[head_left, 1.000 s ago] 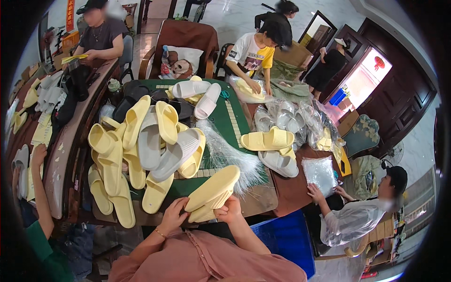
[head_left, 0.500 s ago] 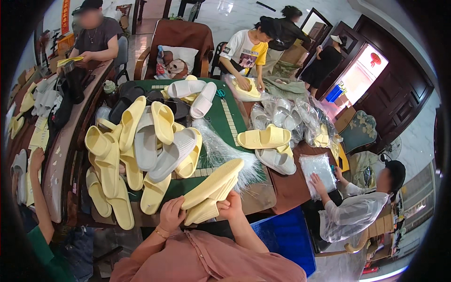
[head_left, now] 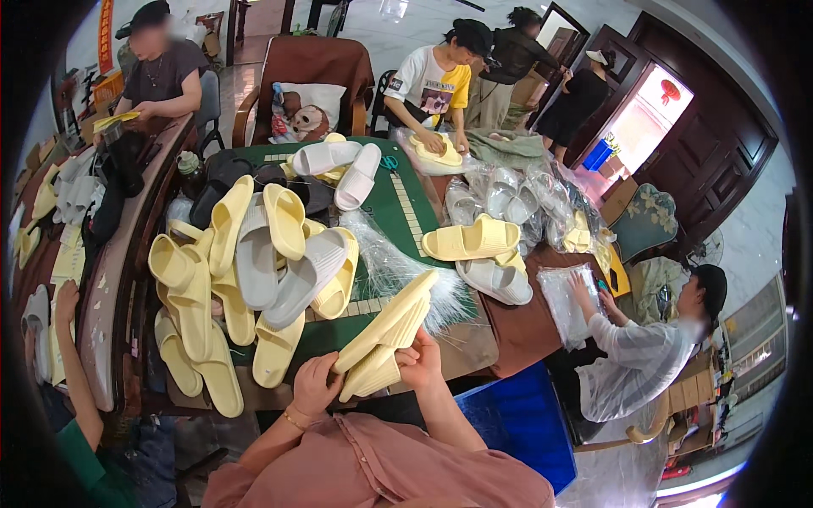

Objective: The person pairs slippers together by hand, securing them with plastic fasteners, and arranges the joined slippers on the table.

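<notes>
A pair of pale yellow slippers (head_left: pixel 388 332) is pressed together sole to sole and held up in front of me, toes pointing up to the right. My left hand (head_left: pixel 313 386) grips the heel end from the left. My right hand (head_left: pixel 421 359) clasps the same pair from the right side. Just beyond them a heap of yellow and grey slippers (head_left: pixel 254 262) lies on the green table (head_left: pixel 395 201). A bundle of clear plastic bags (head_left: pixel 398 269) lies beside the heap.
Another yellow and grey pair (head_left: pixel 479 254) sits at right. A seated person (head_left: pixel 644 356) handles bagged packs (head_left: pixel 574 301). A person in white and yellow (head_left: pixel 434 85) works at the far end. A blue bin (head_left: pixel 518 415) stands below the table's edge.
The held pair has tilted a little more upright and risen slightly. My hands keep the same grip on it.
</notes>
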A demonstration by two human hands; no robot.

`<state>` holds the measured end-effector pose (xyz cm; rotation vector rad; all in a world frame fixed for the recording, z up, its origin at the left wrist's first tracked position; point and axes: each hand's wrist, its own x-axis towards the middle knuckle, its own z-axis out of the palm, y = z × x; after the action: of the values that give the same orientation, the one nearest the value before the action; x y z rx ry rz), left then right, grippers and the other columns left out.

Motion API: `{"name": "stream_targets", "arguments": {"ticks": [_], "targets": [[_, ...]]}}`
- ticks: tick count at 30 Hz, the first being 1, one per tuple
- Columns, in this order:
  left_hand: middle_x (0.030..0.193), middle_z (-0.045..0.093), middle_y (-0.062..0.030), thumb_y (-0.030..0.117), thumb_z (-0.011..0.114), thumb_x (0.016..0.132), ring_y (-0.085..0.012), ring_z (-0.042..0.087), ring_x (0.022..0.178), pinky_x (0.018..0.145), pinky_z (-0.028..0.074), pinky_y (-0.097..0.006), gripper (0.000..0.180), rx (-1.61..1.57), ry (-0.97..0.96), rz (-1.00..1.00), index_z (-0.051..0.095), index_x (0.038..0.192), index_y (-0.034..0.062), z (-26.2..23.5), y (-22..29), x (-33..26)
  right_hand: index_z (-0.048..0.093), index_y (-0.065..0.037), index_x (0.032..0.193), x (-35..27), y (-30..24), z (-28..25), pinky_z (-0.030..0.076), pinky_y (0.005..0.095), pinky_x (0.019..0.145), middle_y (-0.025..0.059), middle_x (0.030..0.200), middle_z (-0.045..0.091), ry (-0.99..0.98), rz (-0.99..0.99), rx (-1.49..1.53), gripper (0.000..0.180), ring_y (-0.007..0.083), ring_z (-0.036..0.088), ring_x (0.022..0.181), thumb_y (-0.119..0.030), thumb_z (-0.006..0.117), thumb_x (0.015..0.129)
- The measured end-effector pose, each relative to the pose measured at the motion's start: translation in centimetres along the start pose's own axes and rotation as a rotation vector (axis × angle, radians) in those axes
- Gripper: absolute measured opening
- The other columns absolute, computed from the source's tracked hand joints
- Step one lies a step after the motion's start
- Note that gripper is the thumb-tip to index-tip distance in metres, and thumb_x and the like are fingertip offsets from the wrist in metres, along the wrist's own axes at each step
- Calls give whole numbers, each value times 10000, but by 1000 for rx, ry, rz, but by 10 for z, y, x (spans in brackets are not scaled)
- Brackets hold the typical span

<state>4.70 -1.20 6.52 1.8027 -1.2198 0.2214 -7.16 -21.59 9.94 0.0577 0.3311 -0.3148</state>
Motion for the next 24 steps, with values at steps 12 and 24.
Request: {"name": "stream_targets", "arguments": {"ticks": [12,24], "targets": [[1045,625,-137,29,465,866,-183,600,909,806,464,-276,259,-744,-158,-532,584,1089,-27,14,-8,-24,600,-68,981,0,8,-2,251,204,355,34,765,609,-45,-184,2,308,83,321,413,-324,434,945],[953,616,-133,-4,643,658,-316,588,858,748,492,-378,396,-103,-24,-147,601,1050,33,13,8,-13,599,-52,975,2,-1,-14,252,202,335,50,772,618,-24,-166,59,317,86,326,394,-310,418,937]]}}
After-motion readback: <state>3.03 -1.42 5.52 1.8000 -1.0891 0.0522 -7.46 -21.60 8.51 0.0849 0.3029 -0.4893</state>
